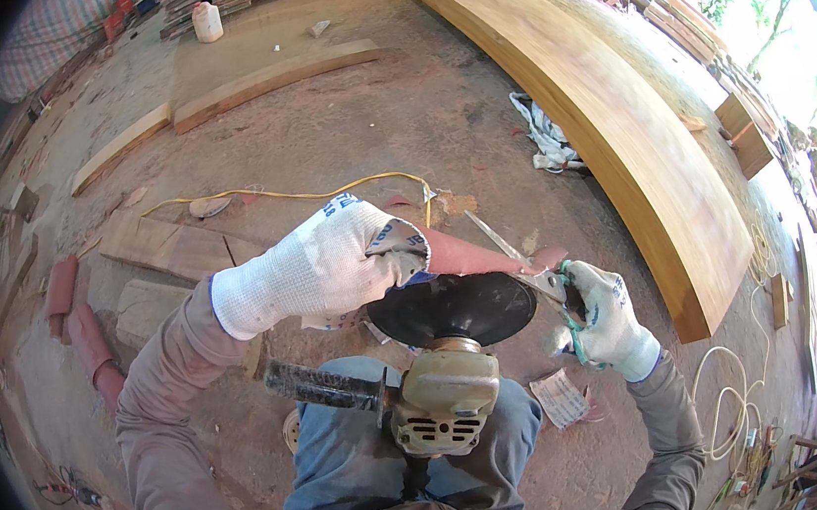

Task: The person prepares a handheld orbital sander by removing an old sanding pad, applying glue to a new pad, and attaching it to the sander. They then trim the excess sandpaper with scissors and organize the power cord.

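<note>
My left hand (pixel 315 265), in a white knit glove, is closed on a strip of red sandpaper (pixel 468 254) stretched toward the right. My right hand (pixel 610 323), gloved too, grips green-handled scissors (pixel 543 283). Their blades are spread, one pointing up and away, and the sandpaper's right end lies at them. Below both hands an angle grinder (pixel 444 401) rests between my knees. Its round black backing pad (pixel 454 312) faces away from me, partly under the sandpaper and left glove. A dark side handle (pixel 318 384) sticks out to the left.
A long thick wooden slab (pixel 604 125) runs along the right. Rolls of red sandpaper (pixel 89 343) lie on the floor at left, near wooden boards (pixel 173 245). A yellow cord (pixel 293 195) crosses ahead. A white rag (pixel 545 136) lies beside the slab, a printed paper (pixel 560 398) by my right knee.
</note>
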